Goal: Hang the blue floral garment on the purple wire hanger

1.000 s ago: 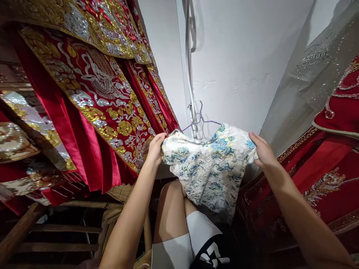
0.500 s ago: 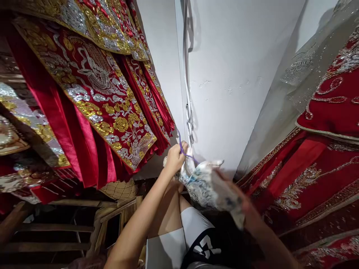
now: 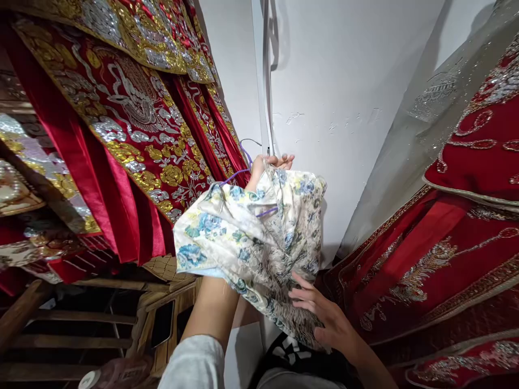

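A small cream garment with blue flowers [image 3: 251, 243] hangs on a purple wire hanger [image 3: 239, 173]. My left hand [image 3: 271, 163] is raised at the top of it, its fingers curled round the hanger and collar; most of that hand is hidden by the cloth draped over my forearm. My right hand [image 3: 320, 313] is lower down, its fingers pinching the garment's bottom part.
Red robes with gold and silver embroidery [image 3: 133, 124] hang close on the left, and more red embroidered cloth [image 3: 454, 237] on the right. A white wall [image 3: 344, 97] with a vertical strip is straight ahead. A wooden frame [image 3: 93, 319] stands low on the left.
The garment was held spread by both shoulders, then bunched low. Now my left hand has lifted it by the hanger and my right hand has dropped to its lower part.
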### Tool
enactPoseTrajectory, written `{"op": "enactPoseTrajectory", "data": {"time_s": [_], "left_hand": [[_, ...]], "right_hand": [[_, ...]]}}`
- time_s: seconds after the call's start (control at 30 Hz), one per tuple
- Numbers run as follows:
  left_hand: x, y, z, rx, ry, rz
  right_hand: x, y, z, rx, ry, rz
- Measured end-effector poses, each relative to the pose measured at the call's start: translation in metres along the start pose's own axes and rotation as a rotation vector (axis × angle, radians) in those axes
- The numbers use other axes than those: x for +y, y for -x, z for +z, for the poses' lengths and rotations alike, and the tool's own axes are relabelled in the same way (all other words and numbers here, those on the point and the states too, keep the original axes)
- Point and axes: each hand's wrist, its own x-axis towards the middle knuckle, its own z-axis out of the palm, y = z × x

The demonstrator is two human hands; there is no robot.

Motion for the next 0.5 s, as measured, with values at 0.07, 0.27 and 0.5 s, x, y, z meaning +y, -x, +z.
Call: {"op": "enactPoseTrajectory", "data": {"time_s": [0.07, 0.27, 0.5], "left_hand": [[0.008, -0.011, 0.0, -0.084, 0.205, -0.093], [0.005, -0.027, 0.03, -0.242, 0.701, -0.261], [-0.021, 0.023, 0.06, -0.329, 1.092, -0.372]], "right_hand": [[0.005, 0.006, -0.002, 0.017, -0.02, 0.008], [0.01, 0.013, -0.004, -0.016, -0.046, 0.046], [0.02, 0.001, -0.002, 0.247, -0.07, 0.042]]}}
